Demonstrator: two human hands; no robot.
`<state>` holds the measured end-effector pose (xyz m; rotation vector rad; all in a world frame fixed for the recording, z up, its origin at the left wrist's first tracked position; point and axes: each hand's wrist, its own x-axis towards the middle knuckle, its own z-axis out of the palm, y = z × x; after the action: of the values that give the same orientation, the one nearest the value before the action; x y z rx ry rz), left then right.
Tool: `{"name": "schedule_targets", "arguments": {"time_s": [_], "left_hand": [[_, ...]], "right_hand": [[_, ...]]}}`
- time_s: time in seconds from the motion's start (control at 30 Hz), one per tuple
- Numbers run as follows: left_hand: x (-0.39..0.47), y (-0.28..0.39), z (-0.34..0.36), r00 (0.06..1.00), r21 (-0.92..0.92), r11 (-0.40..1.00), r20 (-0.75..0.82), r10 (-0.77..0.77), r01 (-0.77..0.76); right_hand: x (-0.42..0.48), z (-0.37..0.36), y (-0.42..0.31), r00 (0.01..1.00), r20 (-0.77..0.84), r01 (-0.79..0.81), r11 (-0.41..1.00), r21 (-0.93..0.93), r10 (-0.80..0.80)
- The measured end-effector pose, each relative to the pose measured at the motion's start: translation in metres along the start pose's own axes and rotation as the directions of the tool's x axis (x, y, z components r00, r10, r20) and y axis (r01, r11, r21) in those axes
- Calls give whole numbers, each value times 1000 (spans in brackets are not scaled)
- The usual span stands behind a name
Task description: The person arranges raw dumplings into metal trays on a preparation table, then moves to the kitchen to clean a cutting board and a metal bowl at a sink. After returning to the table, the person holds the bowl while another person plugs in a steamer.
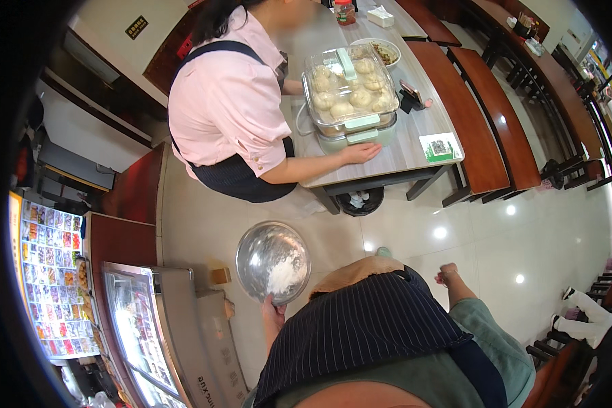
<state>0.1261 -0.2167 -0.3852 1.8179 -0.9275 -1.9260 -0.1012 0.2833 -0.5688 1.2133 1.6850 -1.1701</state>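
Note:
My left hand [274, 309] grips the near rim of a metal mixing bowl [252, 255], which is tilted and has white flour [285, 275] inside. To the right of my striped apron, my right hand [447, 274] hangs low over the floor, apparently holding nothing; its fingers look partly curled. Beyond the bowl, a person in a pink shirt [229, 97] stands at the table [347, 178]. That person's hand rests by the base of a two-tier electric steamer [354, 137], whose clear lid covers several buns [359, 97].
Wooden benches [459, 117] line the table's right side. A phone on a stand [410, 93], a dish of food [385, 51] and a jar [344, 13] stand on the table. A waste bin [359, 201] sits below it. A glass-front fridge [143, 326] stands at left.

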Motion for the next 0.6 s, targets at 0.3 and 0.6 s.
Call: {"name": "schedule_targets", "arguments": {"time_s": [0.3,0.6], "left_hand": [[15,-26,-32,976,-248,965,-176,-128,82],[66,-69,-51,994,-508,859,-51,-94,55]], "right_hand": [[10,14,-52,995,66,84,993,-83,-78],[5,34,-98,950,179,287,942,-174,-256]]}}
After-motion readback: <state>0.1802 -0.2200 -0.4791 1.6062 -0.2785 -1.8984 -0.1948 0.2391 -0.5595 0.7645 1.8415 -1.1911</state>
